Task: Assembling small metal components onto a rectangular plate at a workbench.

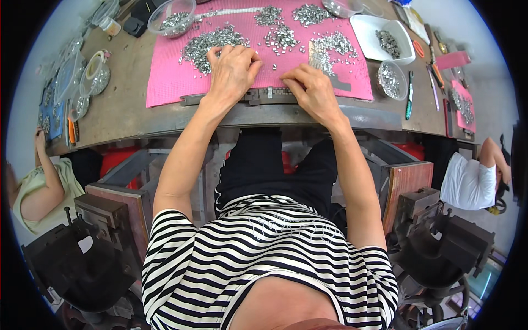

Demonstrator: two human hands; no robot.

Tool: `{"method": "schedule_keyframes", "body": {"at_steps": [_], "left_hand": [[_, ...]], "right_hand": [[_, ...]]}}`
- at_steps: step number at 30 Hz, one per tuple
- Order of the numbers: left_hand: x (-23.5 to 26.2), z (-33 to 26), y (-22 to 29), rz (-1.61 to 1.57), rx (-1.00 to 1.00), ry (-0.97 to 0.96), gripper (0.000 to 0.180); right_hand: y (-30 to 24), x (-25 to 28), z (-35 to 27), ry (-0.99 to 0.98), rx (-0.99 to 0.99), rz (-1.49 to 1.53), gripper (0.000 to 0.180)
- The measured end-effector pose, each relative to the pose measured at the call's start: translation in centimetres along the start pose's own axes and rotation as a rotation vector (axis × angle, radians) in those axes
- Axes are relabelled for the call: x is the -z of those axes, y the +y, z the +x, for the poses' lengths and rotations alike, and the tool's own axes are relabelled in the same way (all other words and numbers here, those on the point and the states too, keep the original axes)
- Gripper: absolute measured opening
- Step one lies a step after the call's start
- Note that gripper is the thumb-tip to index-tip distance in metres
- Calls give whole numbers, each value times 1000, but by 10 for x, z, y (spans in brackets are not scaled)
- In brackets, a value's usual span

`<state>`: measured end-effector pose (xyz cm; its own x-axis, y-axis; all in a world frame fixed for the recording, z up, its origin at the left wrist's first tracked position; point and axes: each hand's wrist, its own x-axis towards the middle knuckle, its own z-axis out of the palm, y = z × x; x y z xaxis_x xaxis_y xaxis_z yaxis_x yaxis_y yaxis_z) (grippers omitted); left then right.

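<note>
My left hand (234, 70) rests palm down on a pink mat (165, 82), fingers curled over small silver metal pieces (212, 41) heaped in front of it. My right hand (311, 88) lies beside it, fingertips pinched at a dark metal strip fixture (264, 94) along the mat's near edge. Whether the fingers hold a piece is hidden. More piles of silver pieces (280, 36) are scattered over the mat beyond both hands.
A clear bowl of pieces (173, 19) stands at the back left, a white tray (379, 30) and a small round bowl (390, 80) at the right. Tools lie along the right table edge. Other people sit at left (41, 187) and right (470, 181). Heavy presses flank my legs.
</note>
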<state>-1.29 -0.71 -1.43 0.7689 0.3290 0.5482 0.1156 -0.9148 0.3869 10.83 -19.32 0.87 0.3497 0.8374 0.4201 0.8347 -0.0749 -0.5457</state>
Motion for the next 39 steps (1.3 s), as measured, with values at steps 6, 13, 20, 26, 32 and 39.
{"method": "schedule_keyframes", "body": {"at_steps": [6,13,20,26,32,39], "left_hand": [[2,-1,4,58,-38,4,9],[3,-3,12,9,-29,-4,7],[3,-25,57,-204,-68,17,9],[-8,-33,62,-173,-92,31,13],[-7,-34,62,-186,-85,30,13],[1,-21,51,-276,28,15,10]], "right_hand": [[21,-19,34,37,96,-104,11],[23,-18,35,91,177,-166,9],[6,8,-15,84,10,-31,7],[3,-3,-29,165,21,-55,7],[1,-4,-32,187,39,-67,8],[-1,-3,-32,162,18,-47,10]]}}
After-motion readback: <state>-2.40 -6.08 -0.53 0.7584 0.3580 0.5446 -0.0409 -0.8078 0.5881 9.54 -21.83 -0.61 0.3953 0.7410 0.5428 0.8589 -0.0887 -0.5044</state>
